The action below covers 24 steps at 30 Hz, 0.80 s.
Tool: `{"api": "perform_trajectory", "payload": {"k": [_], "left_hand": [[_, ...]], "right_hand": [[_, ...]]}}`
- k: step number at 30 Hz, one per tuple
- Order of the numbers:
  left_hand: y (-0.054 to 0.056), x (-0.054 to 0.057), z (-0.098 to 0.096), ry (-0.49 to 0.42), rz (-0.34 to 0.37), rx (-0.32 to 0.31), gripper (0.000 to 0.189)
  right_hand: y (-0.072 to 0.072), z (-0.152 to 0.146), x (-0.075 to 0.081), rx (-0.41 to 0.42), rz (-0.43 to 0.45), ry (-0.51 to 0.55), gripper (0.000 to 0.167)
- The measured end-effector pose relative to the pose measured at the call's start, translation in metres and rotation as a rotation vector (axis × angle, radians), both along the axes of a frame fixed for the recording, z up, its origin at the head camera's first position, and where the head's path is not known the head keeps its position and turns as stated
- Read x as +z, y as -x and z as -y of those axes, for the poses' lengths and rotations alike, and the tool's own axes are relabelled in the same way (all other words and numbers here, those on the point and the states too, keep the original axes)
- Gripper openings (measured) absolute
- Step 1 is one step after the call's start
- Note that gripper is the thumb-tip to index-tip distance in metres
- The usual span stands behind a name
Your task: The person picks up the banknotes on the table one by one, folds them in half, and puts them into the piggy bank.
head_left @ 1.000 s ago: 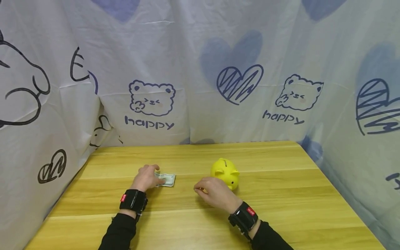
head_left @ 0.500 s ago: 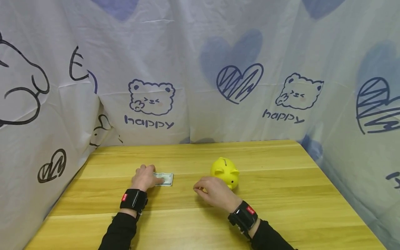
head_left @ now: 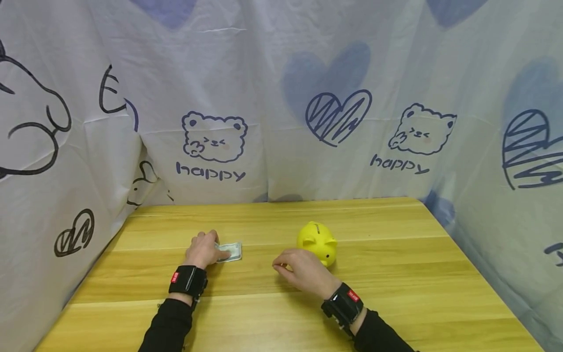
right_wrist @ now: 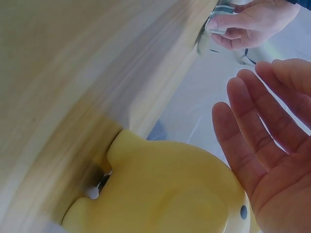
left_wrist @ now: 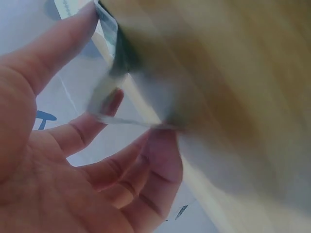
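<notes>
In the head view my left hand (head_left: pixel 202 250) holds a pale green-grey banknote (head_left: pixel 235 251) low over the left part of the table. The thumb lies on the banknote's near side and the fingers reach along its far side, covering its left end. In the left wrist view the banknote (left_wrist: pixel 109 29) bends between thumb and fingers. My right hand (head_left: pixel 305 275) is held in front of a yellow piggy bank (head_left: pixel 315 238), with nothing in its grasp. The right wrist view shows its fingers (right_wrist: pixel 257 126) loosely extended beside the piggy bank's head. A coin slot runs along the piggy bank's back.
The wooden table (head_left: pixel 264 313) reaches back to a pale curtain (head_left: pixel 281 166) printed with hearts and bears, which also hangs along both sides. Each wrist wears a black strap (head_left: pixel 189 282) below a black sleeve.
The left hand and the banknote have shifted slightly to the left. The right hand and the piggy bank stay where they were.
</notes>
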<state>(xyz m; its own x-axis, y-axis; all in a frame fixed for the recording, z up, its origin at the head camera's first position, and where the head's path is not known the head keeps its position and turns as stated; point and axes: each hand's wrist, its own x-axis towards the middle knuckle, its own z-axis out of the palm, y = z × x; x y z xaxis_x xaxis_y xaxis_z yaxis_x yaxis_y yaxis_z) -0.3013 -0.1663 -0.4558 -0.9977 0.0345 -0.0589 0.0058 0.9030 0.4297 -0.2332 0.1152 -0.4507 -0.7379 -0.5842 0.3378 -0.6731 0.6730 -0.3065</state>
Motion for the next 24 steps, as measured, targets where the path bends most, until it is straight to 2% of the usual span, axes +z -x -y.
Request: {"api": "perform_trajectory", "payload": {"k": [5,12,24], "left_hand": [[0.0022,0.0001,0.0001,-0.025,0.010,-0.014,0.043],[0.0028,0.0007,0.0000,-0.102,0.001,-0.027,0.018],[0.0048,0.0031,-0.0050,-0.167,-0.065,-0.040,0.017]], "right_hand": [[0.0003,-0.0005,0.0000,-0.008,0.009,-0.001,0.016],[-0.0001,-0.0006,0.0013,-0.012,0.012,-0.002,0.016],[0.0003,-0.0011,0.0023,-0.022,0.070,0.046,0.015]]}}
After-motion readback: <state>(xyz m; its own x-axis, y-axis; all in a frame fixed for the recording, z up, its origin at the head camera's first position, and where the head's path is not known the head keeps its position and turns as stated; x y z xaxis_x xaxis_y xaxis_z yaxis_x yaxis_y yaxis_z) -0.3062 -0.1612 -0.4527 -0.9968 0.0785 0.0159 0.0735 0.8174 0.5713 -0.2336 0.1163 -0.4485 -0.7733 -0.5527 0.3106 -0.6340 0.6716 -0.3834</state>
